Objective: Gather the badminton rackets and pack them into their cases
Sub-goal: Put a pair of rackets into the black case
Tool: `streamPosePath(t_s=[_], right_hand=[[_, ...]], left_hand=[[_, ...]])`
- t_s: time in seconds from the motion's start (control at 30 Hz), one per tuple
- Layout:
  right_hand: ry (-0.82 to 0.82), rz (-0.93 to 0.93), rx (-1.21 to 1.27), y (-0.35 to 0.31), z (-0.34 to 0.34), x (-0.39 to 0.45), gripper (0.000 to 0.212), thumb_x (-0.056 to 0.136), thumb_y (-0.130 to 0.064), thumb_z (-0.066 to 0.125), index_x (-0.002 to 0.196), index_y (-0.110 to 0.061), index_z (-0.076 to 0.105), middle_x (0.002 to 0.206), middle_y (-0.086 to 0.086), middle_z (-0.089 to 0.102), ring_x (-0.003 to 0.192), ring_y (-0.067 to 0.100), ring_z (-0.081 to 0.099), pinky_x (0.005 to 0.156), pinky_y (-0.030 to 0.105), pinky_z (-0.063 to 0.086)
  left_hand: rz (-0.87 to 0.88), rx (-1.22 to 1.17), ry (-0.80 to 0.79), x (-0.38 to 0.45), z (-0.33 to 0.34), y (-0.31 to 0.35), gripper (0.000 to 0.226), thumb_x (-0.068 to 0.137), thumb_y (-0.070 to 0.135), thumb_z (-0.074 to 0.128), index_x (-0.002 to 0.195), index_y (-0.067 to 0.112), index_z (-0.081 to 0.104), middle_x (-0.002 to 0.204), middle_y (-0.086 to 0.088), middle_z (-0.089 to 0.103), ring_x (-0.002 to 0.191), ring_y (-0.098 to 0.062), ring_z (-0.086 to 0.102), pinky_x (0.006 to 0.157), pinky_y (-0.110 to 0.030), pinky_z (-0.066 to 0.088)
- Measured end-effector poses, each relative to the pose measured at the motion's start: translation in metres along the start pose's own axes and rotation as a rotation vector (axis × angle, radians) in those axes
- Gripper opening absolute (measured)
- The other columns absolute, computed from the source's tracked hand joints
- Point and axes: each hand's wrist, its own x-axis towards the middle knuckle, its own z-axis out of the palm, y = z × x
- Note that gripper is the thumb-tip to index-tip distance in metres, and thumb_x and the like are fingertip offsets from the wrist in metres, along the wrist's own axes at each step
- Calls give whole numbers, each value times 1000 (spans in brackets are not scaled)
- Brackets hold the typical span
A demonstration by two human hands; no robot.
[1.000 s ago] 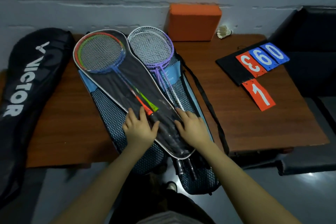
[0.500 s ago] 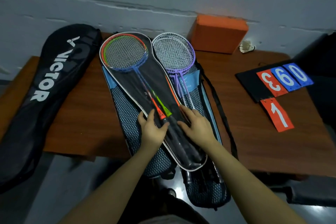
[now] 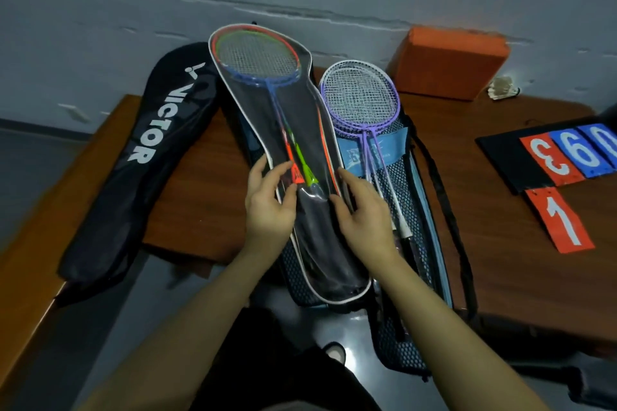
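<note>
Over the front edge of the wooden counter (image 3: 484, 237), both hands hold a clear racket case (image 3: 300, 130) with white piping — inside it lie rackets with red, green and blue frames. Left hand (image 3: 267, 207) has its grip pinched on the case's left edge, thumb on top of the plastic; right hand (image 3: 364, 213) has its fingers curled on the right edge near the handles. That case is tilted, its head end raised toward the wall. Beneath and beside it lies a blue mesh case (image 3: 414, 243), on which two purple rackets (image 3: 360, 97) rest uncovered. A black Victor case (image 3: 147, 157) drapes over the counter's left corner. Farther right sit an orange block (image 3: 447, 60), a shuttlecock (image 3: 502, 87) and score cards (image 3: 567, 160) — well apart from the hands.
</note>
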Motion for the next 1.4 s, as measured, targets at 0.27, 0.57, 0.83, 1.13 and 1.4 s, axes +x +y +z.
streamPosePath(t_s=[0.27,0.57,0.83,1.13,1.4], right_hand=[[92,6,-4,-72,66,21,42,88,-16,59,128,-4,54,110,12,66,100,26,63,86,36,49],[161,171,26,-176,190,12,41,87,-8,61,127,-6,54,121,7,62,110,15,56,93,11,34],[107,391,172,-227,239,35,46,86,-9,59,130,-16,48,116,-3,64,103,13,60,88,19,42],[-10,303,178,-228,292,55,47,86,-5,58,131,-7,48,127,9,58,116,22,54,100,28,39],[-231,321,17,-204,326,33,55,91,-14,54,142,-12,34,130,13,51,119,27,49,94,31,39]], left_hand=[[49,-10,-77,52,-78,-38,31,84,3,62,112,15,63,138,-5,43,123,-6,40,98,1,25],[113,-48,-275,104,-196,-131,32,86,4,59,115,16,62,140,-2,42,125,-2,37,99,2,23],[41,-9,-303,135,-252,-174,33,87,2,57,118,10,61,138,-6,46,129,-15,40,105,-11,26],[-57,121,-269,149,-281,-213,41,86,0,59,126,1,53,134,-14,50,127,-23,45,104,-17,26],[-149,233,-383,125,-274,-255,44,89,-1,50,132,-4,43,139,-18,41,125,-27,44,104,-20,29]])
